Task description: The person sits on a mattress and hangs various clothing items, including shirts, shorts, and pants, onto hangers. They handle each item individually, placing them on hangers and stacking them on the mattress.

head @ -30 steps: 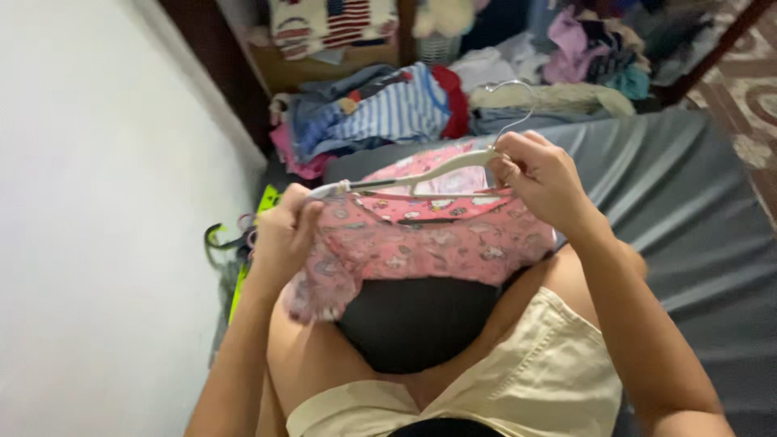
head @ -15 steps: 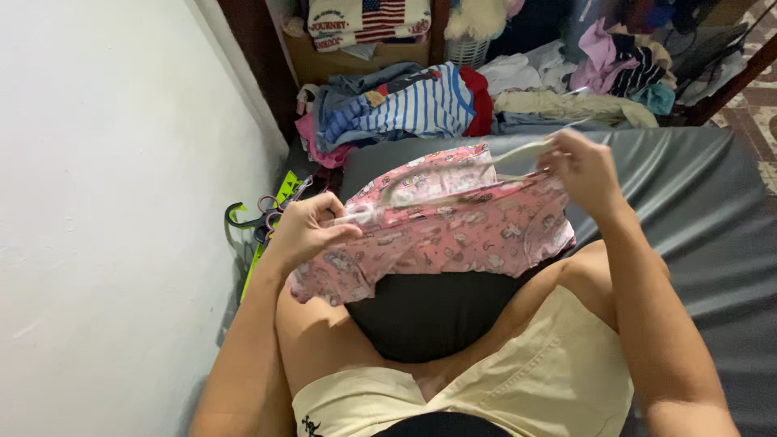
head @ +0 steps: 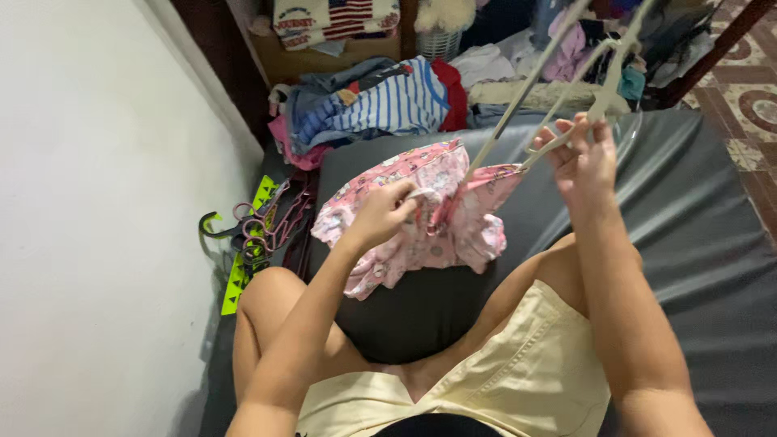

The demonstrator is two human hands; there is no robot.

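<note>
I sit on a grey mattress (head: 696,243) with a pink printed garment (head: 405,218) in front of my knees. My right hand (head: 583,154) grips a white plastic hanger (head: 566,89) and holds it raised and tilted, its lower end still inside the garment's neck. My left hand (head: 384,212) pinches the pink cloth near the hanger's lower end. The garment hangs bunched from the hanger over a black cushion (head: 413,316) between my legs.
A pile of spare hangers (head: 259,231), green, pink and dark, lies on the floor by the white wall (head: 97,202) at left. A heap of clothes (head: 388,101), striped and coloured, fills the far side. Patterned floor tiles (head: 753,105) show at right.
My right hand has lifted the hanger up and to the right, tilting it steeply. The garment has bunched together, and my left hand has moved right to grip it near the middle.
</note>
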